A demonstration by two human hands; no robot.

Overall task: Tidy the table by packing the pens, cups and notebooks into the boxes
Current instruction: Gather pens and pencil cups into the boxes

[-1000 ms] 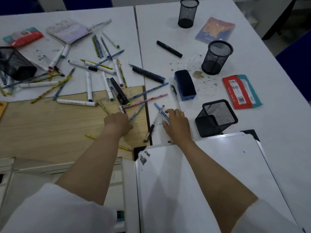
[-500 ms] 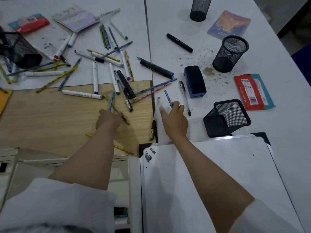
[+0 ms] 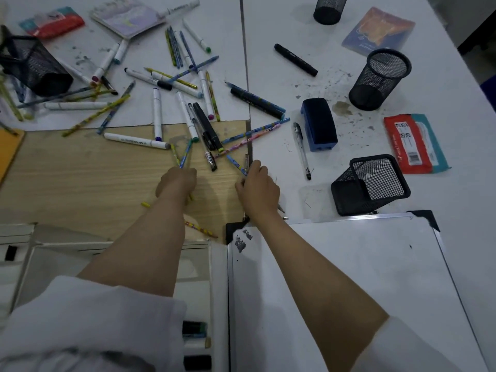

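My left hand (image 3: 177,183) rests on the wooden board (image 3: 80,178) and grips a yellow and a blue pencil (image 3: 183,159) that stick out past its knuckles. At the seam between board and white table, my right hand (image 3: 259,190) grips a blue pen (image 3: 236,163) together with a dark pen (image 3: 246,159). Several markers and pencils (image 3: 188,103) lie scattered beyond both hands. One square mesh cup (image 3: 370,183) lies tilted to the right; a round cup (image 3: 379,79) stands farther back. A pale notebook (image 3: 127,17) and an orange-blue notebook (image 3: 378,30) lie at the far edge.
A white box (image 3: 112,261) sits under my left forearm and a whiteboard (image 3: 349,291) under my right. A blue eraser (image 3: 318,124), a clear pen (image 3: 302,149), a black marker (image 3: 295,59), two red packets (image 3: 413,142) (image 3: 51,21) and a toppled mesh cup (image 3: 35,65) also lie here.
My right hand has moved left from the white table to the seam, bringing the blue pen along. My left hand has closed around pencils on the board.
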